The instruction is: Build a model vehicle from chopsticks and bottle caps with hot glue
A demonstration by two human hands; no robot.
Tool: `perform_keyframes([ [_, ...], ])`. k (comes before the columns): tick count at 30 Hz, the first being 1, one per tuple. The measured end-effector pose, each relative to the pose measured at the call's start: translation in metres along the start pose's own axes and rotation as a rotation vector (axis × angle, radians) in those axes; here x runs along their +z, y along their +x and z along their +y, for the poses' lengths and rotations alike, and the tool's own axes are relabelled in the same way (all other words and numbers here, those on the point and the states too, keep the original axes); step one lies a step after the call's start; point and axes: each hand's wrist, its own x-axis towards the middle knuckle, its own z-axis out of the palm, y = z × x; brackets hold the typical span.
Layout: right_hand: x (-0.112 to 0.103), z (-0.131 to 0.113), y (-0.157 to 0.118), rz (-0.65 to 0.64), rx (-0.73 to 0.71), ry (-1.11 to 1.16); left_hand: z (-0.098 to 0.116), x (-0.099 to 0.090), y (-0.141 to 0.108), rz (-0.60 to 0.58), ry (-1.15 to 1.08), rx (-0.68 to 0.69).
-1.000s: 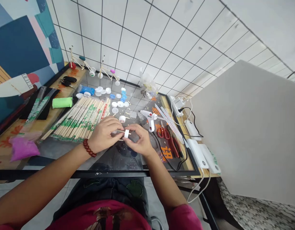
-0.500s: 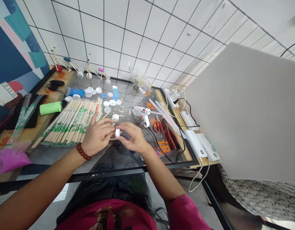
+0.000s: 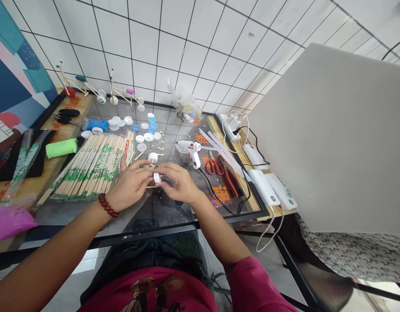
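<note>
Between my hands, near the table's front, is a white bottle cap (image 3: pixel 157 178) turned on its side. My right hand (image 3: pixel 178 183) pinches it between thumb and fingers. From the left, my left hand (image 3: pixel 130 186) has its fingers curled at the cap's edge, on a small wooden piece that is mostly hidden. Another white cap piece (image 3: pixel 152 157) shows just beyond my fingers. A thin stick end lies under the hands. Packed chopsticks (image 3: pixel 92 164) lie beside my left hand, and a white glue gun (image 3: pixel 192 151) rests beyond my right hand.
Loose white and blue caps (image 3: pixel 149 137) lie behind the hands. Small stick models (image 3: pixel 117 93) stand by the wall. Red scissors (image 3: pixel 214 167), pliers (image 3: pixel 231 183), glue sticks (image 3: pixel 224 149) and a black cord lie at right. Green clay (image 3: pixel 61 148) and a pink packet (image 3: pixel 14 222) are left.
The view has shifted slightly, so the table items appear a little further left. The cap between my hands now looks more tilted. Both hands keep their hold.
</note>
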Motion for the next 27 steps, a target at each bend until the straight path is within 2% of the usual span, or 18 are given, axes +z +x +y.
perform_keyframes([
  [7,0.0009,0.0019,-0.0009,-0.029,0.028,0.024,0.0036,-0.0023,0.0007,0.047,-0.001,-0.037],
  [21,0.0044,0.0028,-0.0014,-0.015,-0.006,0.031,0.0035,-0.0008,0.0004,-0.078,0.073,-0.044],
  [27,0.0011,0.0016,-0.0005,0.008,0.026,0.049,0.0072,-0.0023,0.0002,-0.007,0.056,-0.052],
])
